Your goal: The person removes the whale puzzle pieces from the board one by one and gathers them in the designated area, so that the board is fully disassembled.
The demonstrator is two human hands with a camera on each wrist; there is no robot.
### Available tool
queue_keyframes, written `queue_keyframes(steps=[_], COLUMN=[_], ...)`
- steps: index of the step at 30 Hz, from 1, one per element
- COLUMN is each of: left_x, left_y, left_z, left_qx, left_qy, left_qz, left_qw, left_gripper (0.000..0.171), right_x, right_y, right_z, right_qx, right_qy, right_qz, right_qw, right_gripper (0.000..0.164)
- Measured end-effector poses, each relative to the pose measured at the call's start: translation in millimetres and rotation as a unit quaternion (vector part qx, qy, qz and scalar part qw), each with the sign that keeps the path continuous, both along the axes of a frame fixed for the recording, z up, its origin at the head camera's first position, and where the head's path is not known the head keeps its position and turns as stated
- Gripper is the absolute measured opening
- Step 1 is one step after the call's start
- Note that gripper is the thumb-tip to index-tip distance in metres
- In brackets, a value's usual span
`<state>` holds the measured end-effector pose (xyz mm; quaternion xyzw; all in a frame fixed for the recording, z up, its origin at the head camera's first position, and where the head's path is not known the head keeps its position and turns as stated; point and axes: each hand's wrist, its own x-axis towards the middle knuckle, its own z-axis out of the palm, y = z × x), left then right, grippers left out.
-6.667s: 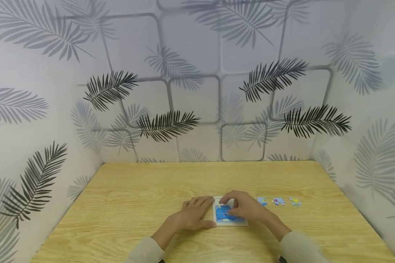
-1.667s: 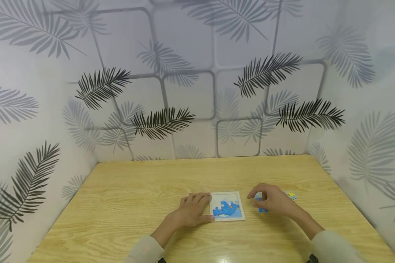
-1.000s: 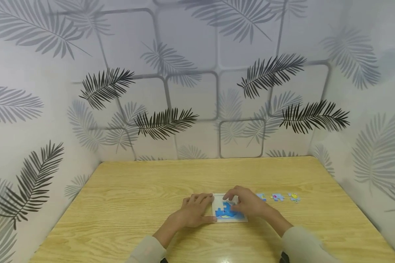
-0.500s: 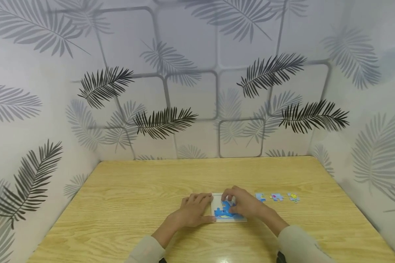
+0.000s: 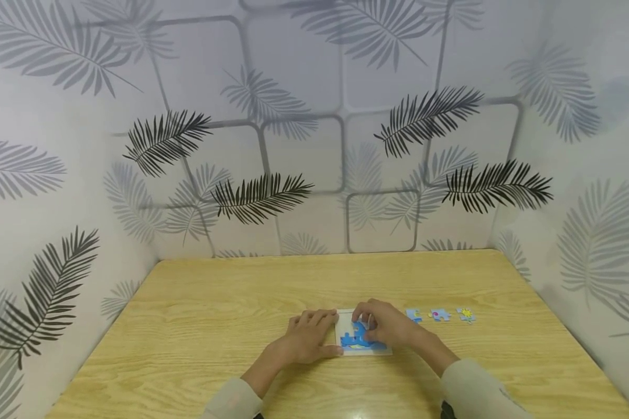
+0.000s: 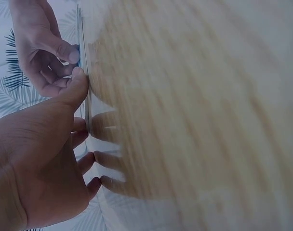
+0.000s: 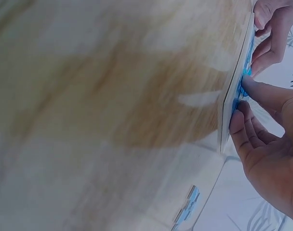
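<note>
A square white-rimmed puzzle tray (image 5: 344,318), partly filled with blue pieces that show a sea-animal picture, lies on the table. My left hand (image 5: 308,337) rests at its left side, thumb by the near corner and fingers along the far part of the edge. Over the tray's right half, my right hand (image 5: 389,324) pinches a blue jigsaw piece (image 5: 360,329) between thumb and curled fingers, close on the picture; the hand covers part of it. In the right wrist view the thumb presses at bright blue (image 7: 246,72) above the tray's edge (image 7: 225,108).
Right of the tray three loose pieces lie in a row: a blue one (image 5: 413,315), one with a pink swirl (image 5: 440,315) and one with a yellow sun (image 5: 466,314). The wooden table (image 5: 230,291) meets leaf-patterned walls (image 5: 304,221) behind and at the sides.
From over the loose pieces, my right hand has moved left onto the tray, and the blue piece below the row is gone from there. Lately its fingers shift only slightly. My left hand stays put.
</note>
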<state>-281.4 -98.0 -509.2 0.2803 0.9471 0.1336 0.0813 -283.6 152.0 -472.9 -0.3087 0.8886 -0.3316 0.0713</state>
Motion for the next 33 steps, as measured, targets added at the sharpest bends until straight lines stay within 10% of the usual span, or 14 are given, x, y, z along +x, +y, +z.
queue_keyframes(steps=[33], left_x=[1.6], left_y=[-0.5], left_z=[1.0], left_qx=[-0.004], left_qy=[0.014], left_qz=[-0.003], left_qw=[0.9999], left_gripper=[0.079], right_x=[2.0], right_y=[33.1], right_z=[1.4], right_qx=[-0.051], right_qy=[0.053], right_qz=[-0.018], right_qw=[0.997], right_gripper=[0.019])
